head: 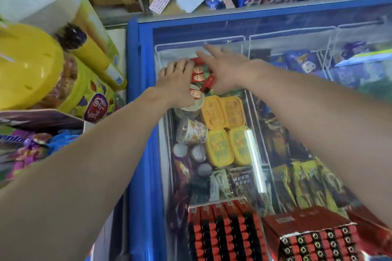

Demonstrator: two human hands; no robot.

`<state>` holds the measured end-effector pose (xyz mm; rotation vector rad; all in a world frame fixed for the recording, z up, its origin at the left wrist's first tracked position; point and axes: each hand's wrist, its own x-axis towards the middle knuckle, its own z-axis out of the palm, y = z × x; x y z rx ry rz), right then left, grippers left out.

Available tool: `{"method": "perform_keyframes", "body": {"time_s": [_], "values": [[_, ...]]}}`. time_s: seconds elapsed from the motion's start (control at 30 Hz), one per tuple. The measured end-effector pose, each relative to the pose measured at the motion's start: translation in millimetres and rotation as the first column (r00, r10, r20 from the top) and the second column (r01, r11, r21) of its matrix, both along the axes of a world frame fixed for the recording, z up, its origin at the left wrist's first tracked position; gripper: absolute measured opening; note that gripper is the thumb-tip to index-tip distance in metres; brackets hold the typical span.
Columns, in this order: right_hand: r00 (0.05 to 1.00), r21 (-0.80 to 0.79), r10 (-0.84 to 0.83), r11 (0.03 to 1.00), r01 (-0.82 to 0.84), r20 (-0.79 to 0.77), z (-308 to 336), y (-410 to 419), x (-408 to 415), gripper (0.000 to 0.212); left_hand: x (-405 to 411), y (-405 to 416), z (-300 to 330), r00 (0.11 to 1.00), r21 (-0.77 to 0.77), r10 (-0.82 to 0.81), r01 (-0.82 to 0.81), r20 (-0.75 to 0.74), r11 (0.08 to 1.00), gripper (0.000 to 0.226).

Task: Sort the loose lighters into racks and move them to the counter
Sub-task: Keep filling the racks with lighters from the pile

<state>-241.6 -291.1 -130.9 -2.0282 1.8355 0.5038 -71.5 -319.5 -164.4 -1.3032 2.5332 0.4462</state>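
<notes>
With both arms stretched over the freezer lid, my left hand lies flat, fingers straight, beside loose red lighters; my right hand is spread wide above them. Two filled racks sit nearer me.

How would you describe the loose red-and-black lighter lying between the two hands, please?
On the blue chest freezer, look at the far end of its glass lid, between both hands. The lighter lies tilted beside the right hand; unlike neighbouring red lighters with printed faces, it is plain with a black end.
</notes>
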Motion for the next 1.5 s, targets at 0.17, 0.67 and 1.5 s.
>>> {"method": "perform_keyframes", "body": {"time_s": [0.17, 0.67, 1.5], "values": [[0.999, 0.012, 0.018, 1.0, -0.018, 0.036, -1, -12, 11, 0.094, 7, 14, -2, 0.993, 0.007, 0.08, -0.08, -0.091, 0.997, 0.072], [0.957, 0.153, -0.159, 0.98, 0.124, 0.244, -5, 97, 11, 0.026, 40, 97, 9, 0.976, -0.075, 0.219, -0.217, 0.015, 0.973, 0.032], [-0.296, 0.584, -0.54, 0.503, 0.638, 0.788, 96, 345, 93, 0.014, 90, 359, 128, 0.205, 0.875, 0.896, -0.215, -0.395, 0.434, 0.034]]}}
